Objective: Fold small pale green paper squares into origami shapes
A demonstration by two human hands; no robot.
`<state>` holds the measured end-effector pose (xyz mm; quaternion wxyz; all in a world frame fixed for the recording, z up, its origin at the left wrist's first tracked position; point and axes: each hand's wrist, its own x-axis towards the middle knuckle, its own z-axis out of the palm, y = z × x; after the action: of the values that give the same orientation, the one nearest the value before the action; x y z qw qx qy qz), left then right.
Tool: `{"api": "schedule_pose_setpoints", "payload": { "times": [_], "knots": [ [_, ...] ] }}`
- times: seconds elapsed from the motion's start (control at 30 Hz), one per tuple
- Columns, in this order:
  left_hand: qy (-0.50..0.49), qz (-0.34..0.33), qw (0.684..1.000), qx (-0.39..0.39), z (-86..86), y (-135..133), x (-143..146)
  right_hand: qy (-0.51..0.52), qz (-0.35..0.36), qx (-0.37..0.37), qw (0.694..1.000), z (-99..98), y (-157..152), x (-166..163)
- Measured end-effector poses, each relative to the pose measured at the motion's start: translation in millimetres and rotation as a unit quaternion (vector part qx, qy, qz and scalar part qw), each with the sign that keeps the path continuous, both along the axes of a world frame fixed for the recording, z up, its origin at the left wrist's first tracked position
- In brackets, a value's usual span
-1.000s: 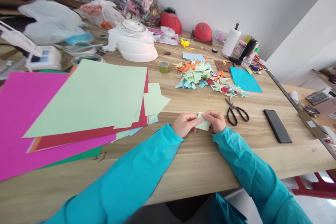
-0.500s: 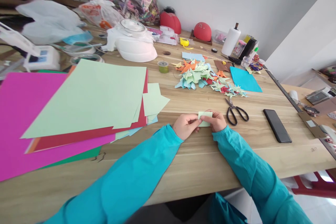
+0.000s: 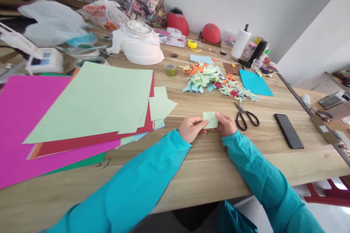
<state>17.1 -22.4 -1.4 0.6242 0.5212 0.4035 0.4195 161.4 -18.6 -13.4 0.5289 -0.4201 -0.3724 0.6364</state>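
Note:
A small pale green square of folded paper (image 3: 210, 118) is held between my two hands, just above the wooden table (image 3: 191, 167). My left hand (image 3: 191, 128) pinches its left edge, thumb on top. At its right edge, the thumb and fingers of my right hand (image 3: 225, 124) grip it. A slanting crease or flap line runs across the paper's face. Black-handled scissors (image 3: 246, 116) lie just right of my right hand. Beyond them sits a pile of folded paper pieces (image 3: 203, 78) in green, blue, orange and red.
Large coloured paper sheets (image 3: 93, 98) fill the left side, with small green pieces (image 3: 162, 106) beside them. A black phone (image 3: 288, 131) lies to the right. Further back are a ribbon roll (image 3: 170, 69), a yellow tape measure (image 3: 192, 43) and a turquoise sheet (image 3: 256, 82).
My right thumb has moved from the middle of the paper to its upper right edge. The paper has shifted slightly left and up, and a slanting line now shows on it.

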Motion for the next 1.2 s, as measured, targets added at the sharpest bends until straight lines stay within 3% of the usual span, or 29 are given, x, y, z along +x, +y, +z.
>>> {"api": "schedule_pose_setpoints", "payload": {
  "times": [0.1,0.47,0.67,0.77,1.2],
  "knots": [
    [-0.029,0.018,0.999,-0.024,-2.8,2,1,-0.033,-0.015,0.014,0.999,-1.0,0,0],
    [0.041,-0.035,0.999,0.004,3.7,0,1,-0.094,-0.058,0.033,0.993,-4.9,-2,-1],
    [-0.033,0.03,0.998,-0.042,-4.9,4,1,-0.059,-0.055,0.028,0.996,-1.7,-1,-2],
    [-0.07,0.027,0.994,-0.081,-6.0,5,1,-0.071,-0.036,0.054,0.995,-0.2,-2,-2],
    [-0.082,0.086,0.992,-0.031,-1.3,9,-2,-0.129,-0.048,0.08,0.987,3.0,-3,-1]
  ]
}}
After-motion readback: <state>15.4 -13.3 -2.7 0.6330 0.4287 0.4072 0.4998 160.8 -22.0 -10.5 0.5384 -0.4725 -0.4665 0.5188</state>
